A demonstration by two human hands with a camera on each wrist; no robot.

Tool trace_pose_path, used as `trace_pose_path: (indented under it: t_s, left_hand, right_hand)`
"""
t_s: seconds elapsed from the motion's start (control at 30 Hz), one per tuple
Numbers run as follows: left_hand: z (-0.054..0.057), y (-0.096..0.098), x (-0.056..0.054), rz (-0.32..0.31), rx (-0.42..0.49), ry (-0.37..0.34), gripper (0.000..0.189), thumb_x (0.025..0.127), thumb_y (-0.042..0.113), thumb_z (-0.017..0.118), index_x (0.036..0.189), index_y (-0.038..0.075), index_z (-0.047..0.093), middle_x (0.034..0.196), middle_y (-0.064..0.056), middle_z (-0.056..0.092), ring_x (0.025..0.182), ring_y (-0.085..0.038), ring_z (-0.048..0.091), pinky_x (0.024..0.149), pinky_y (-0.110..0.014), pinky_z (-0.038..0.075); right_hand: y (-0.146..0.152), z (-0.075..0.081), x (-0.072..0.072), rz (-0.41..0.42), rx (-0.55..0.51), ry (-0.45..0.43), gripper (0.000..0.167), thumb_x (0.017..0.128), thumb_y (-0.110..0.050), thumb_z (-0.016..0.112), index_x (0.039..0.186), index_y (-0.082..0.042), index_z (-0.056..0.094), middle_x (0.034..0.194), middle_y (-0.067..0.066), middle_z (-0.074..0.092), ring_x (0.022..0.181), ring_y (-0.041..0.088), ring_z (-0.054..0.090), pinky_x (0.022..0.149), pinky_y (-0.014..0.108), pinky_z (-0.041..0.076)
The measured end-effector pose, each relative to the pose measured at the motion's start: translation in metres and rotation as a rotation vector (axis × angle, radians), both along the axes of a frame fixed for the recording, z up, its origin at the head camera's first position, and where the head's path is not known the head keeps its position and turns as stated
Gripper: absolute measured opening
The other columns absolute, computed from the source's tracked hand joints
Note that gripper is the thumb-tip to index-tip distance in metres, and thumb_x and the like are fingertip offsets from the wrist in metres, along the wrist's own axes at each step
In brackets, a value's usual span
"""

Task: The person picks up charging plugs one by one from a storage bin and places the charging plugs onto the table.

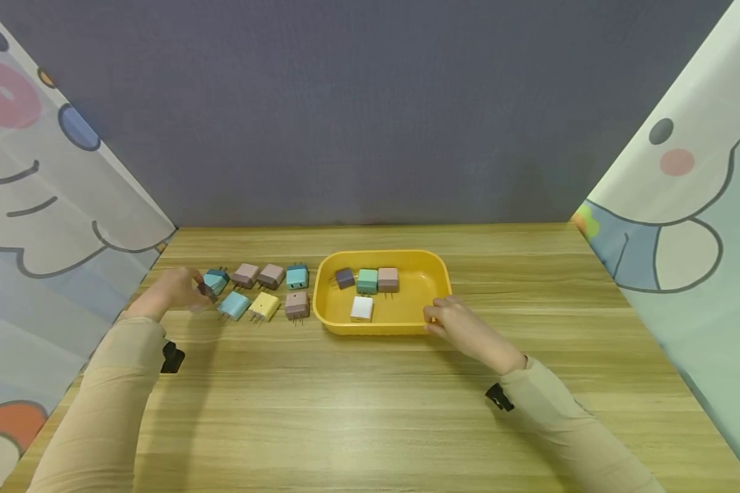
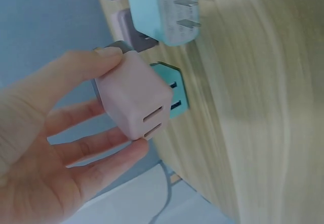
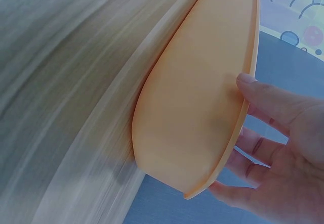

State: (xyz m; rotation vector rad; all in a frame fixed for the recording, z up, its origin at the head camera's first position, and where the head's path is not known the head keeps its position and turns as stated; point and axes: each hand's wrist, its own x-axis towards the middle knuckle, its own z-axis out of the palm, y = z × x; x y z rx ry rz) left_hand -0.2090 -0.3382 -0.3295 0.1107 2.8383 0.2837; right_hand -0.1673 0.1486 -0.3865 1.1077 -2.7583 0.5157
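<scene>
My left hand [image 1: 168, 293] pinches a pink USB wall charger [image 2: 135, 95] between thumb and fingers, its two slots facing away from the palm. It hovers at the left end of a group of chargers, right by a two-tone blue charger [image 1: 214, 281]. A light blue charger [image 2: 162, 11] with metal prongs lies close by in the left wrist view. At the near right corner of a yellow plastic bin [image 1: 382, 329], my right hand [image 1: 469, 333] grips the rim, thumb on the outer side [image 3: 246, 80]. Inside the bin lie a white charger [image 1: 362, 308], a green charger [image 1: 366, 281] and others.
Left of the bin, several chargers lie in two loose rows, among them a yellow charger [image 1: 264, 306] and a mauve charger [image 1: 297, 305]. A dark grey panel [image 1: 370, 116] stands behind the wooden table [image 1: 345, 411]. Cartoon-printed curtains hang at both sides.
</scene>
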Motion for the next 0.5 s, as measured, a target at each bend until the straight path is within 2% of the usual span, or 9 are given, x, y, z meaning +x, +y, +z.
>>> trace_pose_path:
  t_s: [0.3, 0.5]
  left_hand:
    - [-0.007, -0.006, 0.001, 0.057, 0.012, -0.041, 0.057, 0.074, 0.026, 0.066, 0.108, -0.016, 0.048, 0.108, -0.039, 0.045, 0.093, -0.05, 0.046, 0.07, -0.05, 0.045]
    - [-0.012, -0.01, 0.003, 0.072, 0.013, -0.083, 0.056, 0.073, 0.026, 0.065, 0.106, -0.016, 0.048, 0.104, -0.036, 0.048, 0.089, -0.048, 0.049, 0.068, -0.048, 0.045]
  right_hand:
    - [0.0, 0.0, 0.0, -0.004, 0.003, -0.004, 0.014, 0.077, -0.013, 0.066, 0.072, -0.012, 0.053, 0.068, -0.004, 0.047, 0.065, 0.013, 0.04, 0.06, 0.027, 0.036]
    - [0.0, 0.0, 0.0, -0.002, -0.002, 0.002, 0.014, 0.077, -0.013, 0.066, 0.072, -0.012, 0.053, 0.068, -0.004, 0.047, 0.064, 0.013, 0.04, 0.06, 0.027, 0.036]
